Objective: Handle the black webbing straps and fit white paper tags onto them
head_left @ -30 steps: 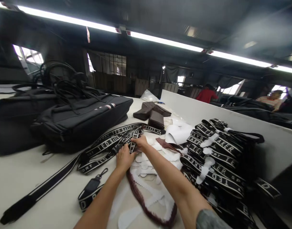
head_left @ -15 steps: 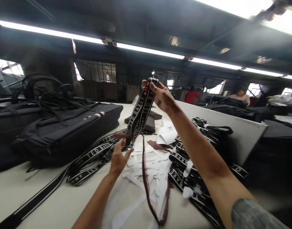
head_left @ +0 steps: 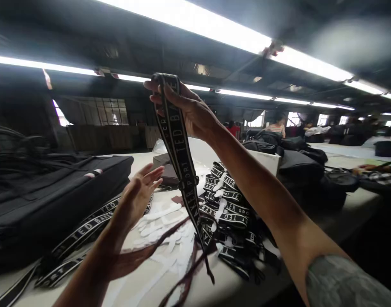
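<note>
Left hand: the left hand (head_left: 138, 192) is open, fingers spread, palm turned toward the strap, just left of it and not touching. A second ago it lay on the bench pinching the same strap; it has let go and come up.

Right hand: the right hand (head_left: 185, 111) is closed around the top end of the strap, which is folded over its fingers. It has climbed from bench level to well above it within the last second.

Strap: the strap (head_left: 179, 160), black with white lettering, hangs straight down from the right hand, its lower end trailing to the bench. Earlier it lay flat among the others; now it is lifted free, so one piece is singled out from the rest.

Trim: a dark red trim (head_left: 182, 273) hangs tangled about the strap's lower end, dragged up off the white scraps (head_left: 163, 221) below the strap.

Bench: the bench (head_left: 144, 294) carries everything beneath the strap.

Pile: a pile (head_left: 230, 204) of like straps lies just right of the strap.

Loose straps: loose straps (head_left: 86, 226) lie flat, left of the strap.

Bag: a black bag (head_left: 54, 192) sits farther left of the strap.

Beyond: people, blurred, work far behind the strap.
</note>
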